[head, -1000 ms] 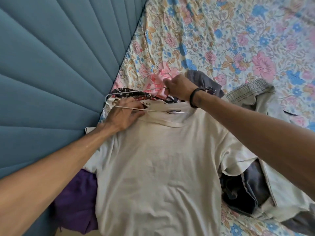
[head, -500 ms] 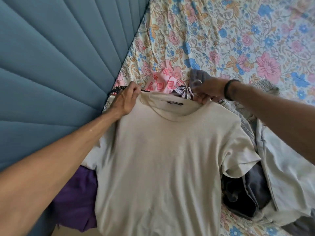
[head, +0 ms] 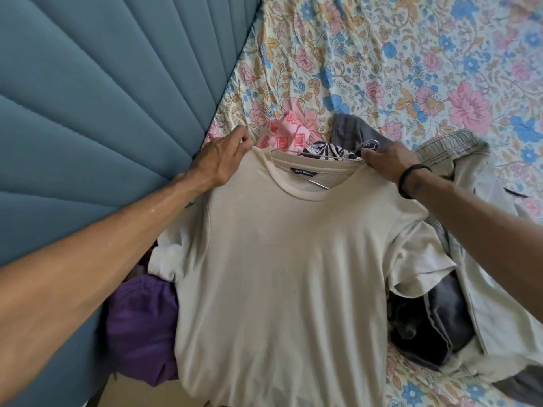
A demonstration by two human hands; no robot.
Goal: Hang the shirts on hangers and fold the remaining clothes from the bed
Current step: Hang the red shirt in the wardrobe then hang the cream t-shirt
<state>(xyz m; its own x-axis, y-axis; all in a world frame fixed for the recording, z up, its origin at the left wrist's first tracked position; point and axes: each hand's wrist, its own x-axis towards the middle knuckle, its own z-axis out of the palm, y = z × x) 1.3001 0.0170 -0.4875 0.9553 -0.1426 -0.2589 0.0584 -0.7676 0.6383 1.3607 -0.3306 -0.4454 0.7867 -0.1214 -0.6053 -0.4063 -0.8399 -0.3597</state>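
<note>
Nearest you, the cream t-shirt (head: 282,274) lies flat, front up, over a heap of clothes beside the blue padded headboard (head: 97,107). Its long axis runs from the hem close to you up to the collar farther away, so the neck points away from you. At the collar, a thin wire hanger (head: 320,183) shows inside the neck opening. Your left hand (head: 223,163) grips the shirt's left shoulder; your right hand (head: 388,160) pinches the right shoulder edge. To do this well, seat each shoulder seam over a hanger end, pulling evenly so the collar stays centred. Beyond lie patterned garments on the floral bedsheet (head: 411,60).
</note>
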